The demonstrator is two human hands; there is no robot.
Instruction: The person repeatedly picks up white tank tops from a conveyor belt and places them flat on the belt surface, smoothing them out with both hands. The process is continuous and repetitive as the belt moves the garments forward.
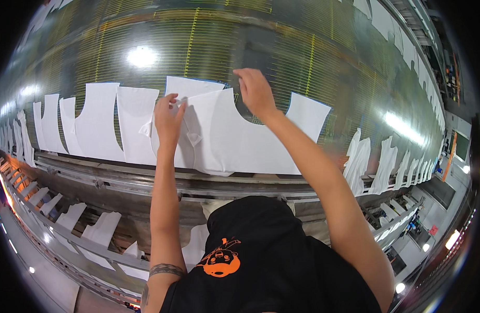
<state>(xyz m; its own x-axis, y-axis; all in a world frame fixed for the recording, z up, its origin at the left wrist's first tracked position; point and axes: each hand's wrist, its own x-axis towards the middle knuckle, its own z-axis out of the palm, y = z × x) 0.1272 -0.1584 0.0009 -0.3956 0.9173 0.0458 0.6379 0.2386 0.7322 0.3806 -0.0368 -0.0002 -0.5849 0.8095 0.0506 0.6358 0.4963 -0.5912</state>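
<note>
On a long printing table, a cut white fabric piece [240, 137] with a curved cutout lies before me, its upper left part lapping over other white cloth. My left hand [170, 117] pinches the raised upper left corner of this piece between thumb and fingers. Under that corner, a white fabric panel [191, 84] shows along a blue-marked edge. My right hand [256, 93] hovers above the cutout, fingers loosely bent, with nothing visible in it. Small folded bits of cloth [194, 138] stand out near the left hand.
More cut white pieces [97, 121] lie flat to the left. Crumpled white cloths [357, 160] hang over the table's front edge at right. Yellow ruled lines [189, 43] cover the tabletop [255, 47]. A metal rail [107, 176] runs along the near side. Behind me, another table holds white pieces [103, 229].
</note>
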